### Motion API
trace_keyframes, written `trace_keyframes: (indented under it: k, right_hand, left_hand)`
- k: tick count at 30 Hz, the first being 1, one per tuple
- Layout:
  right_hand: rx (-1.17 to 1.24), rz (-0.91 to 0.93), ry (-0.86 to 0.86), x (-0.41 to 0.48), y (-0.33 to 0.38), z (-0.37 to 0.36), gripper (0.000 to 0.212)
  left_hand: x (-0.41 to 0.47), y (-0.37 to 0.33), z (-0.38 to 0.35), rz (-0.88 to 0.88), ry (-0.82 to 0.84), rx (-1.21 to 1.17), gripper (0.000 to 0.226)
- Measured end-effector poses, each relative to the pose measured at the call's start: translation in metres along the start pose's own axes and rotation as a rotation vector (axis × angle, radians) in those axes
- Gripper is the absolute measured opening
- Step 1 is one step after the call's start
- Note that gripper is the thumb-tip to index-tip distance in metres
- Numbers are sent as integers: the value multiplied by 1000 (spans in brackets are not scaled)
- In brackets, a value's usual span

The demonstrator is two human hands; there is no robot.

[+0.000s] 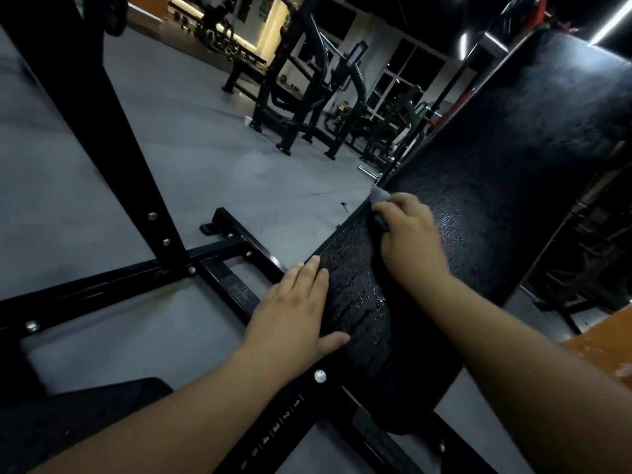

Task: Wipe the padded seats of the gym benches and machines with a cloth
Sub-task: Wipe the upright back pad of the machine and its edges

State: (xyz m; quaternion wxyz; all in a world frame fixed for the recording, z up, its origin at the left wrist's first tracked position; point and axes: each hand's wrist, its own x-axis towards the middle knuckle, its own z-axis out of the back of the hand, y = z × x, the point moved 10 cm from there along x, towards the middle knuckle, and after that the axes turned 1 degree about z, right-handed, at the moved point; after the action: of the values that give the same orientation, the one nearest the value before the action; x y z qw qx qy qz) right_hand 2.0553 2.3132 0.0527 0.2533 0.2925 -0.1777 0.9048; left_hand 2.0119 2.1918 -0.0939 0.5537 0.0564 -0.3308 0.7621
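A long black padded bench back (506, 172) slopes up from bottom centre to the upper right, its lower surface shiny and wet. My right hand (410, 239) grips a small grey cloth (379, 194) and presses it on the pad near its left edge; only the cloth's tip shows past my fingers. My left hand (295, 313) rests on the pad's lower left edge with fingers straight and thumb spread across the padding. A second black padded seat (78, 422) lies at bottom left, partly hidden by my left forearm.
The bench's black steel frame (239, 249) crosses the grey floor left of the pad, with a slanted upright post (113, 131). A numbered adjustment bar (284, 429) runs under my left arm. More black machines (307, 107) stand across the open floor behind. An orange surface (595, 350) lies at right.
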Motion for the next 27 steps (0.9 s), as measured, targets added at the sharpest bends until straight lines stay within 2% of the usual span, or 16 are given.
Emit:
trace_keyframes:
  k: [2, 4, 7, 9, 11, 13, 16, 19, 21, 24, 25, 27]
  right_hand:
    - [46, 30, 60, -13, 38, -21, 36]
    - [115, 192, 152, -50, 70, -33, 33]
    - [123, 370, 243, -85, 72, -19, 27]
    - [56, 314, 180, -65, 51, -10, 30]
    - [33, 78, 65, -34, 31, -10, 30]
    - [65, -23, 67, -31, 49, -25, 31]
    - [156, 168, 192, -79, 89, -39, 31]
    - [126, 354, 217, -105, 77, -18, 30]
    - [37, 269, 113, -80, 47, -6, 32]
    - [45, -5, 7, -53, 39, -15, 26]
    - [69, 14, 30, -63, 56, -22, 28]
    - [143, 219, 163, -111, 92, -33, 26]
  left_hand:
    - [0, 1, 0, 2, 21, -4, 106]
    - [1, 9, -1, 28, 51, -28, 111]
    - [-1, 21, -8, 74, 100, -69, 120]
    - [-4, 21, -13, 88, 138, -87, 123]
    - [-5, 18, -15, 94, 153, -95, 126]
    - [-5, 20, -14, 94, 148, -105, 128]
    - [-7, 24, -16, 86, 142, -111, 131]
    - [-11, 23, -18, 86, 134, -89, 136]
    - [-12, 23, -18, 86, 135, -82, 136]
    - [-13, 25, -17, 70, 126, -62, 137]
    - [-14, 25, -18, 59, 129, -58, 136]
    - [-15, 23, -20, 31, 132, -44, 134]
